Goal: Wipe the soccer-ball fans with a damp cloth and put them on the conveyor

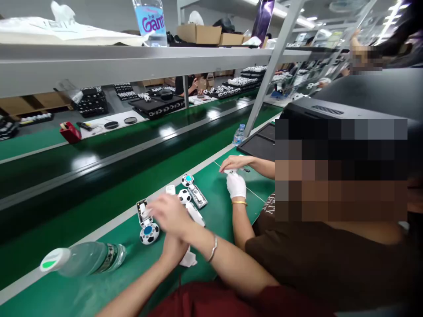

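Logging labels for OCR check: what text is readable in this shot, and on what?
"Gam", cut off, in purple letters on the blue label of the clear plastic bottle on the grey shelf.
Label of the clear water bottle lying on the green bench: too blurred to read.
Print on the co-worker's brown shirt: unreadable.

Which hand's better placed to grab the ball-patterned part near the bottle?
Right, likely. The right hand hovers just beside the ball-patterned part; the left hand sits lower, under the right wrist, by a white cloth.
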`<state>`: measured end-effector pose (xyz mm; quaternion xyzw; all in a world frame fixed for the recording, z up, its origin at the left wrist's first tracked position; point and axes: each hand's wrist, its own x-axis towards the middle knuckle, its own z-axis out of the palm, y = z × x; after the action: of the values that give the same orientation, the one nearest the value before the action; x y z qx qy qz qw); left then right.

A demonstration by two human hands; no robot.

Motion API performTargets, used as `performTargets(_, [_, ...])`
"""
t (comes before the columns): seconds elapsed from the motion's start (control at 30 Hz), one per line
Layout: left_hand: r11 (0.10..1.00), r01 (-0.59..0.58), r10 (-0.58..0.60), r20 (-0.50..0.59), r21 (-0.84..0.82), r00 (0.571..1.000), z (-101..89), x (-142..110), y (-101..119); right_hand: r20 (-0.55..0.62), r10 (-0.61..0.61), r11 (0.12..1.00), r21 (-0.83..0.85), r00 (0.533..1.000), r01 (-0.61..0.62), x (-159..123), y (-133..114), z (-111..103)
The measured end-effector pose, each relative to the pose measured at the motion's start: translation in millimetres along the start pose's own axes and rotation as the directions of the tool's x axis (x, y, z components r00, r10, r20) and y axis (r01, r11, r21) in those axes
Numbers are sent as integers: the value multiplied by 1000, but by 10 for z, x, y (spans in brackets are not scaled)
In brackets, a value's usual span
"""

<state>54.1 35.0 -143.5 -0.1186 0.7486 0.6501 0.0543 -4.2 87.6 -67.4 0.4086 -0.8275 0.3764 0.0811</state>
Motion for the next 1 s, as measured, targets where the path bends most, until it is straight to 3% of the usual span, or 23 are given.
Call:
performTargets(0.03, [993, -83, 80, 40, 87, 996, 2, 47, 67, -99, 119, 991, 72, 988, -112, -33, 219, -62])
performTargets(0.07, [955, -189, 173, 90, 228, 981, 18, 111, 122, -218, 267, 960, 142, 939, -241, -65, 443, -119])
performTargets(0.1, [864, -298, 253, 161, 405, 954, 45, 191, 161, -313, 422, 906, 193, 851, -378, -94, 661, -167])
performTargets(0.2, [434, -466, 307, 360, 771, 881, 168, 480, 176, -395, 570, 819, 210, 720, -533, -158, 1202, -230])
performTargets(0.27, [332, -481, 287, 399, 812, 871, 244, 649, 128, -396, 602, 793, 192, 693, -579, -168, 1444, -200])
performTargets(0.33, [318, -499, 283, 422, 806, 861, 290, 758, 73, -382, 620, 776, 170, 686, -607, -147, 1604, -133])
performTargets(0.47, [284, -521, 273, 452, 805, 849, 291, 800, 15, -335, 611, 784, 126, 717, -608, -57, 1749, 3])
performTargets(0.63, [234, -530, 287, 463, 815, 839, 251, 763, 7, -243, 589, 802, 67, 770, -593, 38, 1769, 112])
performTargets(1.0, [210, -526, 294, 460, 824, 838, 260, 796, -31, -173, 599, 782, -85, 782, -618, 138, 1806, 226])
